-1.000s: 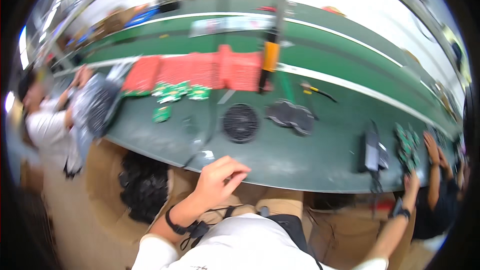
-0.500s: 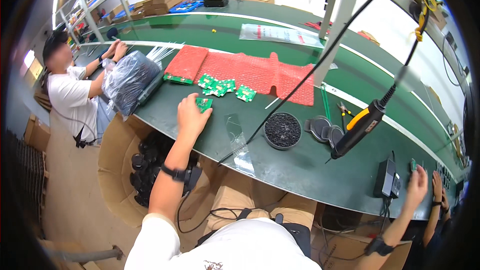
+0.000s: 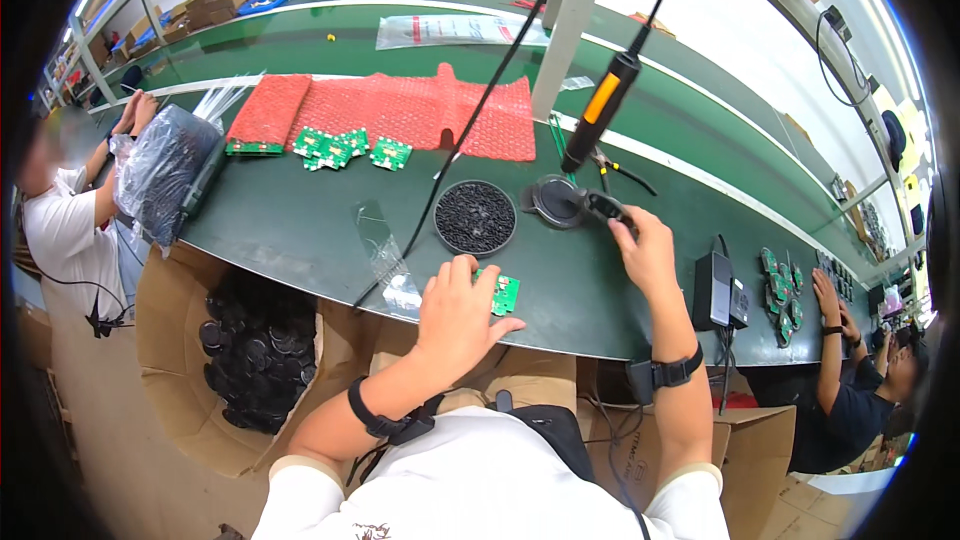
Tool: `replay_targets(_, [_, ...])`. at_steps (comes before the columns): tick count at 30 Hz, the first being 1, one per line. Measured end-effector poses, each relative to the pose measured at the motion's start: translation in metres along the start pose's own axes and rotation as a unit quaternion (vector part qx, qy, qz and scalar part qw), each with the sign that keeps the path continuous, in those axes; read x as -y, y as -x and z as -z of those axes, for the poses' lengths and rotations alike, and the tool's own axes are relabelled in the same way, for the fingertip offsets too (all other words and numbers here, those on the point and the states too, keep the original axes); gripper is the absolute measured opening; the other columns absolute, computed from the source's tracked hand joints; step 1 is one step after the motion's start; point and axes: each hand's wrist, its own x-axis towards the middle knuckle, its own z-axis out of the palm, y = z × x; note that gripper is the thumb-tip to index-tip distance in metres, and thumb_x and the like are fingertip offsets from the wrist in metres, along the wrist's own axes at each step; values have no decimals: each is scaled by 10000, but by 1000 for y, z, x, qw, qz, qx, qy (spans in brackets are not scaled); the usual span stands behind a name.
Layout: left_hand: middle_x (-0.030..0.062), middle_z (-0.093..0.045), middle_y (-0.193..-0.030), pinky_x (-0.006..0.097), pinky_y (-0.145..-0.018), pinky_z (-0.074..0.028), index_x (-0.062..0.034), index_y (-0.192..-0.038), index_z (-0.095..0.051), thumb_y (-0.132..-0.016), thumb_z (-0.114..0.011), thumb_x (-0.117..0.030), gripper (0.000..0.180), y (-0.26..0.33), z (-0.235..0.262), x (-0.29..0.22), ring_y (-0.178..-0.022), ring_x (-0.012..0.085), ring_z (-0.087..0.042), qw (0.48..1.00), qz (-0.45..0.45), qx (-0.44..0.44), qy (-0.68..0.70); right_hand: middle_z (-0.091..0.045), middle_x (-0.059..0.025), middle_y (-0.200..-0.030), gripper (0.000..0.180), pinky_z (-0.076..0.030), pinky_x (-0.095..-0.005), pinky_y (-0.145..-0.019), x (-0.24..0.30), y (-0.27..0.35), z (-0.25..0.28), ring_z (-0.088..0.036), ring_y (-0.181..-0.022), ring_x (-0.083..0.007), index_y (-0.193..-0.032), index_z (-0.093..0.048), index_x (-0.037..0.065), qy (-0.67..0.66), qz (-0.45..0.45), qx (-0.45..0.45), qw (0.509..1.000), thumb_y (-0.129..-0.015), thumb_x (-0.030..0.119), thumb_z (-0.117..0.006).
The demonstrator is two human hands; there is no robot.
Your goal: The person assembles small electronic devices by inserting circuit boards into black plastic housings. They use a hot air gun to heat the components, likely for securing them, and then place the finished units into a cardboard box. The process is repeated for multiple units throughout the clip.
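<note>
Near the table's front edge, my left hand (image 3: 455, 310) curves over a green circuit board (image 3: 506, 294), fingers on its left side and thumb stretched along the near side. My right hand (image 3: 645, 248) pinches a dark round plastic part (image 3: 606, 207), partly hidden by the fingers. Just left of that part, another round black part (image 3: 556, 202) lies on the table. A round dish of small black pieces (image 3: 475, 217) stands beyond my left hand. Above the black parts hangs a black and orange electric screwdriver (image 3: 602, 110).
Several green boards (image 3: 335, 147) lie by red bubble wrap (image 3: 420, 115); more boards (image 3: 780, 292) lie at right beside a black power unit (image 3: 714, 290). Pliers (image 3: 630, 176) lie behind. A clear plastic strip (image 3: 385, 255) and a cable are near. A carton (image 3: 165, 340) holds black parts. Co-workers sit on both sides.
My left hand has brought the board toward the table's front edge. My right hand has left the far right, where it held a board, and now grips a dark round part. The view has shifted right.
</note>
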Motion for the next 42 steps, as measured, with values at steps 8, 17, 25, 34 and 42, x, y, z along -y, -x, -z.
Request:
replay_targets(8, [109,-636,-1221,454,-929,-493,-64,-1258,-676,-670,-903,-187,643,-6,5,29,-1085,339,-605,993,-52,55,90,-746,-54,-1153,473,-551,-374,-870,22,77,12,-678,-990,-287,-1135,-762,118,-27,161,36,986,-716,-92,-697])
replay_targets(17, [109,-669,-1155,340,-820,-545,-52,-1261,-681,-697,-912,-145,616,-4,22,14,-983,245,-662,971,24,12,239,-740,-195,-1009,273,-551,-368,-772,48,58,0,-716,-837,-316,-1169,-709,11,-186,60,175,965,-919,122,-719])
replay_targets(25, [125,-664,-1234,344,-814,-560,-60,-1310,-655,-644,-938,-101,724,-5,8,1,-1007,255,-663,968,-49,6,246,-723,-124,-925,221,-524,-301,-637,86,53,-20,-659,-684,-150,-1079,-722,-4,-250,-41,74,964,-905,127,-761])
replay_targets(34, [169,-543,-1381,443,-968,-529,-67,-1444,-512,-594,-946,-115,955,-2,-3,-8,-1186,389,-601,962,-75,34,262,-721,-62,-954,283,-567,-230,-675,70,81,-10,-681,-796,-87,-1204,-650,-19,-435,-243,130,857,-932,1,-726])
replay_targets(42, [135,-558,-1388,456,-943,-511,-96,-1400,-556,-565,-930,-64,916,5,-24,-6,-1173,372,-604,974,-85,38,209,-725,-50,-879,266,-558,-249,-656,71,87,-22,-673,-745,-78,-1139,-733,1,-360,-224,139,895,-877,16,-778])
